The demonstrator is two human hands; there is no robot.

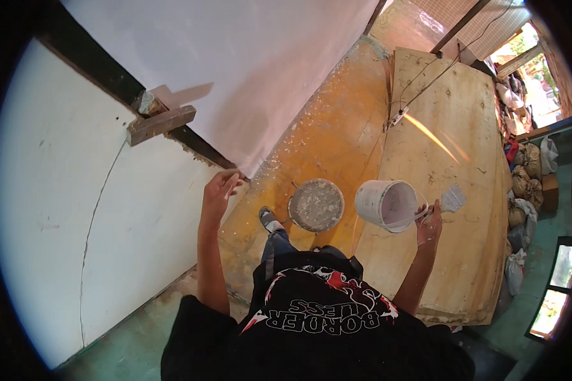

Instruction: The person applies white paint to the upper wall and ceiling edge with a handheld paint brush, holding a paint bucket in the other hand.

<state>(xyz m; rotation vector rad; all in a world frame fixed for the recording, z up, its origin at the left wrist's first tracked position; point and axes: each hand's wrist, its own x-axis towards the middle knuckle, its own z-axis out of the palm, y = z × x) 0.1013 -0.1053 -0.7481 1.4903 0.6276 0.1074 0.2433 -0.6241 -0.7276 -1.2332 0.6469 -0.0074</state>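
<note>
My left hand [222,189] is raised close to the lower edge of the white wall panel [286,70], fingers loosely bent and apart, with nothing seen in it. On the right, my right hand [429,223] grips the rim side of a white bucket [372,202]. The bucket is tilted, its mouth turned to the right, and its inside is coated whitish. From the same hand sticks out a flat tool with a broad whitish head, which looks like a paintbrush [452,198]. Between my hands, a round pail [316,205] with a crusted grey top stands on the floor by my foot.
A wooden block [161,125] juts from the dark gap between the wall panels. Plywood sheets [438,127] lie on the right, with a cable and socket strip [397,117] across their edge. Filled sacks [527,166] line the far right. White specks dot the orange floor [321,124].
</note>
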